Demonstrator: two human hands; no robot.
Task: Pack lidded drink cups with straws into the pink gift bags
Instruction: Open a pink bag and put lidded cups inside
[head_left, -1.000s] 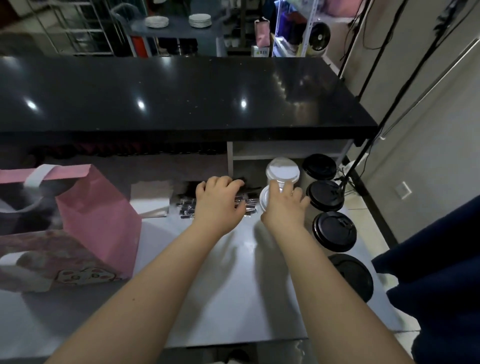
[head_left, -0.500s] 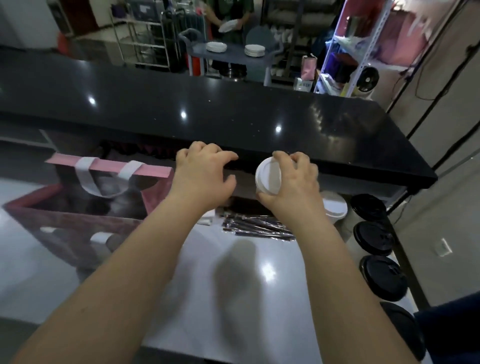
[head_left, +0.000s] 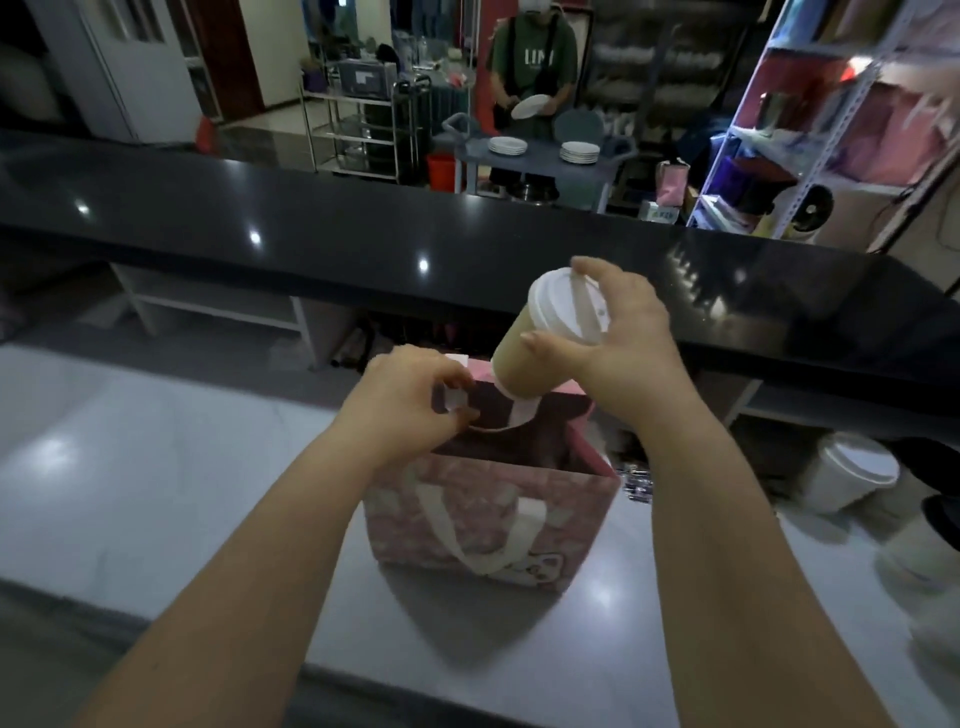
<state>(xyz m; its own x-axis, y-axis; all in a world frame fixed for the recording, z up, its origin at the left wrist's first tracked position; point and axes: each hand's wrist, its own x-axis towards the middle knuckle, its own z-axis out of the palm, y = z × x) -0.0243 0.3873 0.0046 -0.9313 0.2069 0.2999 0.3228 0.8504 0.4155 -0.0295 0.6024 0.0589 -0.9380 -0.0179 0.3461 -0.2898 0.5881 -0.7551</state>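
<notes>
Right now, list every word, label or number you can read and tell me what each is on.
"LIM": pale letters on the green shirt worn at the back of the room; smaller print below is blurred.
Print on the small box beyond the counter: too blurred to read.
No text shows on the pink gift bag or the cup.

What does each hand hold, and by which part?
The right hand grips the cup near its lid; the left hand pinches the pink bag by its handle.

Both bare forearms reach forward, left hand (head_left: 410, 400) pinching the bag (head_left: 488, 519) top, right hand (head_left: 618, 343) higher, fingers curled round the cup (head_left: 524, 364).
</notes>
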